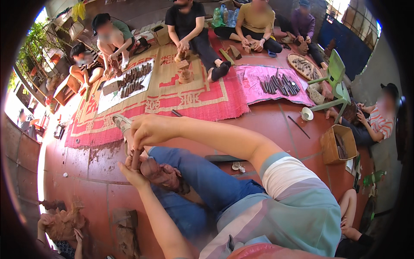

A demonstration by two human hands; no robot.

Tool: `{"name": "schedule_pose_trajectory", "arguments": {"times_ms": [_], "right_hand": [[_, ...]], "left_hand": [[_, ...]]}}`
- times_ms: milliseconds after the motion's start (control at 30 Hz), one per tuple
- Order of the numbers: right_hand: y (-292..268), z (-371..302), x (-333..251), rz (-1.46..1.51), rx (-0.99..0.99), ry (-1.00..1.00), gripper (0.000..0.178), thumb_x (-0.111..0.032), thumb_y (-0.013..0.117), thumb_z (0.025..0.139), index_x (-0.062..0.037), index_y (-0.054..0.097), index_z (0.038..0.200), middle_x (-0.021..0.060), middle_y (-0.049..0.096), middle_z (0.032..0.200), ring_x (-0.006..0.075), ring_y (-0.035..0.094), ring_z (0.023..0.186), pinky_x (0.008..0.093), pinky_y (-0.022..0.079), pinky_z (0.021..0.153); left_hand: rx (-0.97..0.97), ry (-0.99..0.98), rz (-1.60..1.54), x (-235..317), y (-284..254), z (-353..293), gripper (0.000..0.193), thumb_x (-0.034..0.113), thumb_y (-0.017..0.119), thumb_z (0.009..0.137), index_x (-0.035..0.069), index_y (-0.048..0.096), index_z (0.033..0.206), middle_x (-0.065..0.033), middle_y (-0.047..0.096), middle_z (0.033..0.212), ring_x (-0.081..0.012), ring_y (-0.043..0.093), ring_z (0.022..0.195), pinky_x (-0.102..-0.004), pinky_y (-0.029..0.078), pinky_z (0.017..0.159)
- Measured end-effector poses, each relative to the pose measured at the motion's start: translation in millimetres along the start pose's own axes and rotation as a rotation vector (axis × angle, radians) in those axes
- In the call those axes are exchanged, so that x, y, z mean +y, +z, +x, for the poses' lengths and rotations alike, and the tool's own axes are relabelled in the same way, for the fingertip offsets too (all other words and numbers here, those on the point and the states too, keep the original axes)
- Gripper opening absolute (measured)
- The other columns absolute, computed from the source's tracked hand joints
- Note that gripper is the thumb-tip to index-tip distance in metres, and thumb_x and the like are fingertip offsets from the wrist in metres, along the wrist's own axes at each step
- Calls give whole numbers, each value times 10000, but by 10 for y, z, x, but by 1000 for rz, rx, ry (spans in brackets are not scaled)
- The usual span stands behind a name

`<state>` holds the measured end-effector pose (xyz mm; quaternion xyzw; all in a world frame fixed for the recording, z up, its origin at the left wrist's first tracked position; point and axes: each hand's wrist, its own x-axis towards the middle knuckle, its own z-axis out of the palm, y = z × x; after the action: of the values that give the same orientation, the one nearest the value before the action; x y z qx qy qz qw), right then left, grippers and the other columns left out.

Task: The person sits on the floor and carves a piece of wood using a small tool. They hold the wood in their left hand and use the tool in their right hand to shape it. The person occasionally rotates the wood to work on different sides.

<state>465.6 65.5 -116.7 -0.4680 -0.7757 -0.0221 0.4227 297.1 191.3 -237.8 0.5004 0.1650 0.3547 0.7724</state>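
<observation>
On my lap, against my blue trousers, lies a reddish-brown sculpted figure (pixel 166 176) with a knobbly, rounded surface. A short, smooth brown cylindrical piece (pixel 136 160) stands beside its left end; I cannot tell whether the two are joined. My left hand (pixel 133 173) is wrapped round the lower part of this piece from below, next to the figure. From above, my right hand (pixel 148 131) comes across with bent fingers closed at the piece's upper end. Those fingers hide the tip and anything small between them.
Ahead lies a red and straw mat (pixel 202 101). Rows of dark sticks rest on a white cloth (pixel 110 101) and a pink cloth (pixel 254 96). A cardboard box (pixel 330 149) and green chair (pixel 338 93) stand right. Several people sit around; one at lower left holds a carved piece (pixel 64 224).
</observation>
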Motion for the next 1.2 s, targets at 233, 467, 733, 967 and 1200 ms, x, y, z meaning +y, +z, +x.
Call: {"name": "schedule_pose_trajectory", "arguments": {"times_ms": [233, 467, 733, 967, 1200], "right_hand": [[-252, -341, 409, -35, 208, 332, 130, -100, 711, 708, -108, 719, 838, 56, 606, 851, 194, 588, 826, 300, 470, 716], [14, -276, 156, 140, 210, 247, 114, -94, 716, 707, -98, 711, 820, 47, 600, 840, 193, 583, 849, 290, 464, 722], [-176, -630, 239, 177, 526, 424, 124, -13, 712, 710, -49, 700, 828, 18, 575, 818, 118, 547, 731, 244, 443, 662], [312, -563, 263, 426, 337, 448, 123, -4, 700, 729, -43, 704, 846, 8, 565, 845, 106, 540, 815, 227, 435, 711], [105, -492, -3, 548, 495, 486, 144, 28, 669, 743, -34, 700, 869, 10, 555, 865, 100, 541, 834, 225, 439, 737]], "left_hand": [[-24, 124, -9, -62, 82, 77, 687, 484, 148, 950, -40, 593, 960, -172, 640, 993, -213, 595, 812, -329, 481, 743], [66, -104, 125, 74, 279, -144, 636, 506, 193, 953, 15, 583, 1061, -105, 626, 979, -183, 575, 858, -309, 470, 769], [182, -28, 175, -31, 280, -174, 657, 539, 202, 946, 42, 622, 1033, -38, 618, 943, -160, 555, 909, -301, 443, 829], [157, -127, 97, 72, 186, -171, 686, 562, 223, 936, 8, 624, 878, -100, 625, 746, -194, 607, 697, -302, 495, 691], [122, -103, 89, 104, 269, -161, 654, 506, 201, 957, -6, 601, 874, -107, 618, 735, -195, 611, 699, -308, 502, 674]]}}
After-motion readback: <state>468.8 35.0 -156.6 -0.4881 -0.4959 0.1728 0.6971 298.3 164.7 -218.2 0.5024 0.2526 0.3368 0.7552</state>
